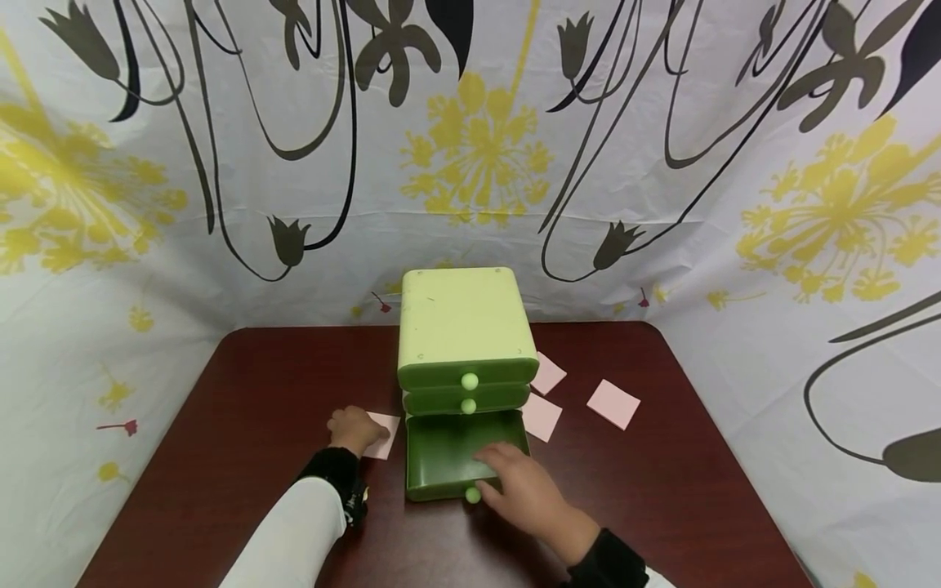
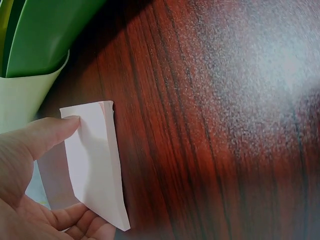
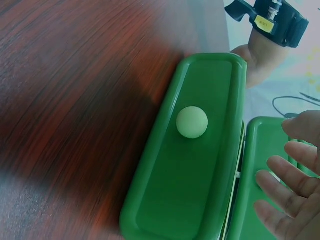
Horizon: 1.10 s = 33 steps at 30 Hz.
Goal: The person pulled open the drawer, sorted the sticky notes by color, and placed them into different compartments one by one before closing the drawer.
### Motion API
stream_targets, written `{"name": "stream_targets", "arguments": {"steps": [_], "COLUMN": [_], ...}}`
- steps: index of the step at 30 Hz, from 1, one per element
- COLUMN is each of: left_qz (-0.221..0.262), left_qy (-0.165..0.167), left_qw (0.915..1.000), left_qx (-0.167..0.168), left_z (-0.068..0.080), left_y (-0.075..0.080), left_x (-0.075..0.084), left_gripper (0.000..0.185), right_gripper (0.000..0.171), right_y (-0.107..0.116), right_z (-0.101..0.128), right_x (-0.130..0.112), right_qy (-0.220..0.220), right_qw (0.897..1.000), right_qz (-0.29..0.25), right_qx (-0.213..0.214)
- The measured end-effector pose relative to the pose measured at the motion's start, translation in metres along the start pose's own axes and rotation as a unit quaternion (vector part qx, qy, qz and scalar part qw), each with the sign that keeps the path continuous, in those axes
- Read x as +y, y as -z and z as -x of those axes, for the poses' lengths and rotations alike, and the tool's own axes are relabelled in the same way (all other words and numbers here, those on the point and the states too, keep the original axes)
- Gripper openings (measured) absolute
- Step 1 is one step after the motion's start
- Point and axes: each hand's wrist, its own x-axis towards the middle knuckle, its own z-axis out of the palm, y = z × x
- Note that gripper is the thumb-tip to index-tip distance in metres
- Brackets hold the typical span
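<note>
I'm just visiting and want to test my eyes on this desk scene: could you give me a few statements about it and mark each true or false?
1. The bottom drawer of the green drawer unit is pulled out. True.
2. The left hand pinches a pink paper pad. True.
3. The right hand grips a drawer knob. False: its fingers are spread at the open drawer.
4. All three drawers are open. False: the upper two are closed.
</note>
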Motion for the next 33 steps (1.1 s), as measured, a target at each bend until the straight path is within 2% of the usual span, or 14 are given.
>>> {"name": "stream_targets", "arguments": {"steps": [10, 17, 21, 23, 26, 30, 33], "left_qz": [0.035, 0.058, 0.083, 0.11, 0.174, 0.231, 0.248], "left_qy": [-0.002, -0.005, -0.027, -0.043, -0.056, -0.039, -0.021], "left_qw": [0.999, 0.9982, 0.9961, 0.9929, 0.9831, 0.9716, 0.9682], "left_qx": [0.029, 0.016, 0.012, 0.008, -0.009, -0.031, -0.027], "left_z": [-0.001, 0.0, -0.004, -0.004, -0.003, -0.002, 0.002], "left_y": [-0.006, -0.004, -0.004, -0.003, -0.001, 0.002, 0.007], "left_x": [0.003, 0.001, -0.009, -0.014, -0.02, -0.027, -0.032], "left_gripper": [0.074, 0.072, 0.06, 0.052, 0.048, 0.053, 0.042], "right_gripper": [0.033, 0.034, 0.034, 0.034, 0.034, 0.034, 0.034], "right_y": [0.001, -0.001, -0.003, -0.004, -0.004, -0.002, -0.001], "right_z": [0.0, 0.004, 0.007, 0.009, 0.01, 0.013, 0.017], "right_x": [-0.002, 0.002, 0.006, 0.009, 0.012, 0.016, 0.019], "right_qy": [0.003, 0.007, -0.001, -0.008, -0.015, -0.024, -0.036], "right_qw": [1.0, 1.0, 1.0, 1.0, 1.0, 0.999, 0.999], "right_qz": [-0.005, -0.008, -0.016, -0.019, -0.02, -0.026, -0.028], "right_qx": [-0.006, -0.001, -0.006, -0.007, -0.005, 0.003, 0.007]}}
